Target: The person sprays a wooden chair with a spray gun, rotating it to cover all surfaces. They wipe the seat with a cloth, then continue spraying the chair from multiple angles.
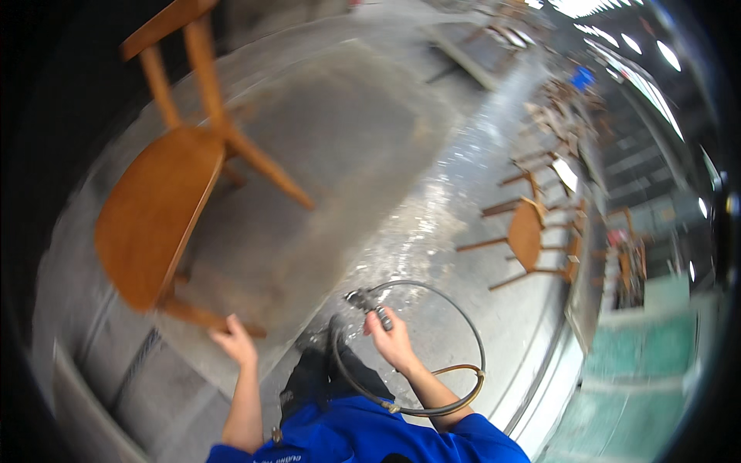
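Observation:
A brown wooden chair point(158, 212) with a rounded seat and a curved backrest stands tilted in the picture at the left. My left hand point(238, 344) is at its near leg, thumb and fingers closed about the lower part. In my right hand point(392, 339) is a spray gun point(378, 315), gripped by its handle, its dark head pointing left toward the chair side. From the gun a dark hose point(472, 328) loops out to the right and back across my right forearm. Motion blur hides the gun's finer parts.
Beneath the chair lies a large grey board point(332, 131). Shiny residue point(417, 224) streaks the floor beside it. Another wooden chair point(525, 235) lies to the right, with more chairs stacked beyond it. Green panels point(633, 347) stand at the lower right.

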`<state>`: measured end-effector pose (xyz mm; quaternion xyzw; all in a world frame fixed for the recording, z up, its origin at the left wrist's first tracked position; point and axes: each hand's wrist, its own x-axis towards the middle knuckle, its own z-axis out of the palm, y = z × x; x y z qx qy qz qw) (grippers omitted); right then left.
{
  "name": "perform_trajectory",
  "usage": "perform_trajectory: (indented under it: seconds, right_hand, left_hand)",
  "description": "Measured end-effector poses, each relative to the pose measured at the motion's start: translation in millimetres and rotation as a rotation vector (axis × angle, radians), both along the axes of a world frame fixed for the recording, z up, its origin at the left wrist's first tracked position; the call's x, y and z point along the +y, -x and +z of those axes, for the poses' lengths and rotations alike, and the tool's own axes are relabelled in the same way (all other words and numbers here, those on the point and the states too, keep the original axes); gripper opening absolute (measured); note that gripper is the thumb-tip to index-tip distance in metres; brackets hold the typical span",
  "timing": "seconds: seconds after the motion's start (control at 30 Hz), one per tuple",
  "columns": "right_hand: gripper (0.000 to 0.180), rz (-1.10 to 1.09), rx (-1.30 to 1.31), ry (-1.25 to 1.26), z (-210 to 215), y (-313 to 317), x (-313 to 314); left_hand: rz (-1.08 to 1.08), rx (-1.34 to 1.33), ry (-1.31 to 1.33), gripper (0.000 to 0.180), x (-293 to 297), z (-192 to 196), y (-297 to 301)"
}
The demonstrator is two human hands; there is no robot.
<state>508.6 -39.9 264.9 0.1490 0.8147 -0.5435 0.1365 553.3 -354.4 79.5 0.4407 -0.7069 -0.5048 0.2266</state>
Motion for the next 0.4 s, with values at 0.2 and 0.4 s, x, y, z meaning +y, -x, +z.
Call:
perform_trajectory:
  seconds: [0.2,0.4]
  right_hand:
    - [0.048,-0.090,-0.068,-0.037,-30,-3,32]
    - [0.043,-0.126,-0.156,0.000,-47,-47,78]
  left_hand:
    - [-0.044,0.106,-0.004,0.072,31,-56,47]
    - [-0.330,-0.274,-0.182,0.094,43,-193,62]
